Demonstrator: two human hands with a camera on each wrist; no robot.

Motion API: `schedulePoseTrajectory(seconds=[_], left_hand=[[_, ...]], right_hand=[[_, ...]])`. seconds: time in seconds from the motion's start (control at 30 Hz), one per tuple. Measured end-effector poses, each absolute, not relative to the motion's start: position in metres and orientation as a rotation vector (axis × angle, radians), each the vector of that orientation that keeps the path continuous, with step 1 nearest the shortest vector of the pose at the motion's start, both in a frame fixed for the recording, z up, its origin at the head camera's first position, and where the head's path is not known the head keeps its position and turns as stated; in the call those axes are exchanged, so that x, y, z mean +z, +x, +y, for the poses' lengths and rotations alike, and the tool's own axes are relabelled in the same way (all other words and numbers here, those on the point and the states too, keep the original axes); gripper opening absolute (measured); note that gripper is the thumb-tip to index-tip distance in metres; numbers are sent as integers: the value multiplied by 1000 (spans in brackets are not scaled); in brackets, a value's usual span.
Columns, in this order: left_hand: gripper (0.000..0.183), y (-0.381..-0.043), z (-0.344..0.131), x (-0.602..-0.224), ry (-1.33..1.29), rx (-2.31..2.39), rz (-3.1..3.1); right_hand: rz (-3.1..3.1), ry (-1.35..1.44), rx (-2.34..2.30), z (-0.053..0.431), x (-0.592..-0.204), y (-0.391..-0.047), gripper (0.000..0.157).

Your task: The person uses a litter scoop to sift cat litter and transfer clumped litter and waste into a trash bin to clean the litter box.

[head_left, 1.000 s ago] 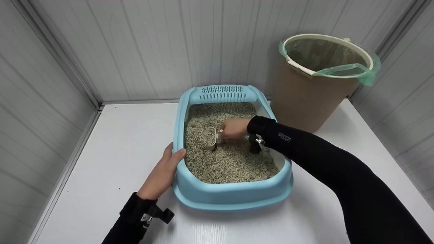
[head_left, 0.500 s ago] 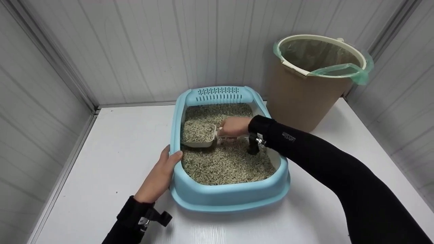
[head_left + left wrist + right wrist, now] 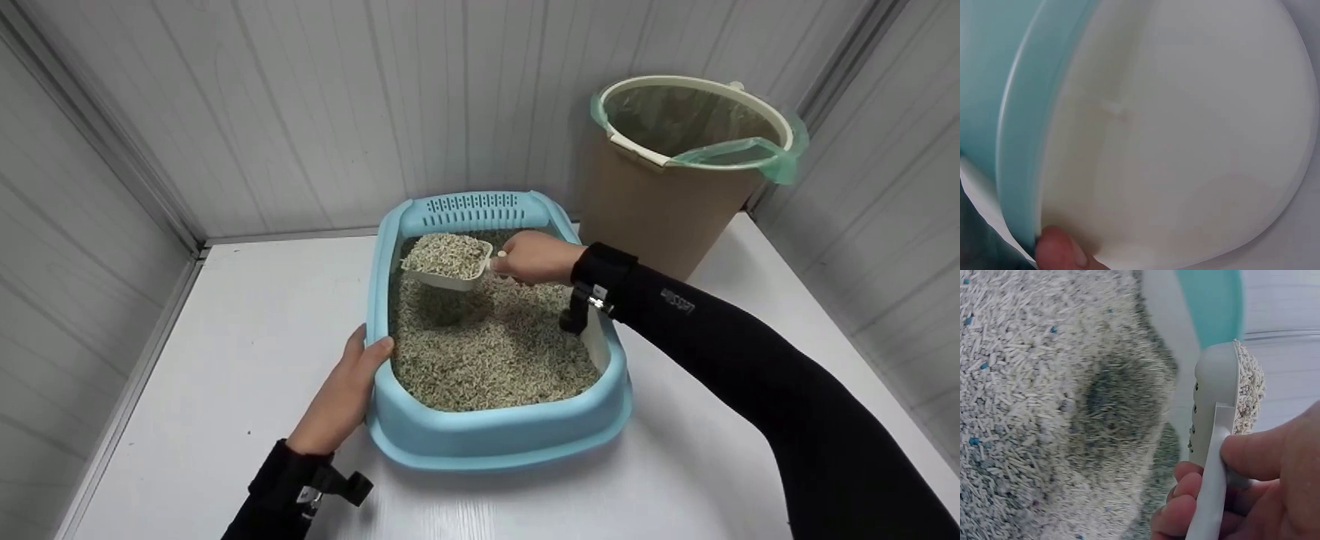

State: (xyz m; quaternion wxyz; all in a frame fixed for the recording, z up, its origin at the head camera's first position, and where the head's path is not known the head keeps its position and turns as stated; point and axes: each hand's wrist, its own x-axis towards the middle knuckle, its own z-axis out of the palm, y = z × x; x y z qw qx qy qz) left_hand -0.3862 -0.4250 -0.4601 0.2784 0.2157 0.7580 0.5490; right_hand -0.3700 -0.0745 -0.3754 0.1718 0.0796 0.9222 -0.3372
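Note:
A pale litter scoop (image 3: pixel 450 281) heaped with cat litter (image 3: pixel 446 256) hangs over the back half of the blue litter box (image 3: pixel 495 431). My right hand (image 3: pixel 544 257) grips its handle, fingers wrapped round with the thumb along the top. In the right wrist view, holes show along the scoop's (image 3: pixel 1213 382) side, and the heap stands above its edge. Below lies a dark hollow in the pellet litter (image 3: pixel 1016 410). On the box's left rim, my left hand (image 3: pixel 341 390) holds on with the thumb over the edge; its other fingers are mostly hidden outside the wall.
Behind the box on the right stands a tall brown bin (image 3: pixel 660 202) with a green liner bag (image 3: pixel 780 161) folded over its rim. Everything rests on a white tabletop (image 3: pixel 247 322). Grey panel walls (image 3: pixel 300 112) close off the back and both sides.
The scoop has come up out of the litter, now heaped, and my right hand has risen with it towards the back. My left hand keeps its hold on the rim.

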Motion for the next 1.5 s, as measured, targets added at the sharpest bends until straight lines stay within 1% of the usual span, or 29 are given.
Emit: schedulePoseTrajectory(seconds=[0.2, 0.53, 0.8, 1.27, 1.5], left_hand=[[93, -386, -425, -461, 574, 1479, 2038], [93, -386, -426, -460, 587, 1473, 2047], [95, -385, -427, -460, 601, 1478, 2030], [95, -386, -425, -459, 598, 1466, 2038], [94, -386, -425, -460, 597, 1478, 2036]], right_hand=[[2708, 173, -929, -71, -364, -358, 44], [2781, 173, -972, -63, -358, -345, 38], [2821, 127, -976, -62, -360, -339, 45], [2882, 187, -946, -52, -356, -334, 41], [2900, 174, -904, -49, -355, -335, 44]])
